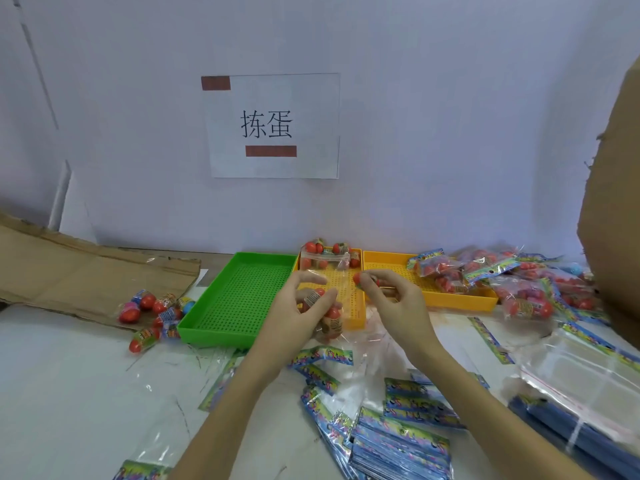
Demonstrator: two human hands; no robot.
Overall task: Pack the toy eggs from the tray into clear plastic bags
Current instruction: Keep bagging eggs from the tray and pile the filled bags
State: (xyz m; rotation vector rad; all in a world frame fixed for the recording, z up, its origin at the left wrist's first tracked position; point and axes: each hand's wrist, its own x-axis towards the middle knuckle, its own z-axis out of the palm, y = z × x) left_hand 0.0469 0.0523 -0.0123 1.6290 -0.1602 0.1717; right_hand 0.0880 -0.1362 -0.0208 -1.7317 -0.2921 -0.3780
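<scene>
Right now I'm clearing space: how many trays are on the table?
3: a green tray left, a yellow tray in the middle behind the hands, another yellow tray right. More may be hidden.

Both forearms extended, left grip [304, 306] and right grip [384, 289] pinched closed.

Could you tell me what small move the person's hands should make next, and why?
Probably the right hand should drop its toy egg into the clear plastic bag. The left hand already holds that bag upright over the yellow tray, with several eggs inside, and the pinched egg sits right beside the bag's top, so it seems the shortest step.
</scene>
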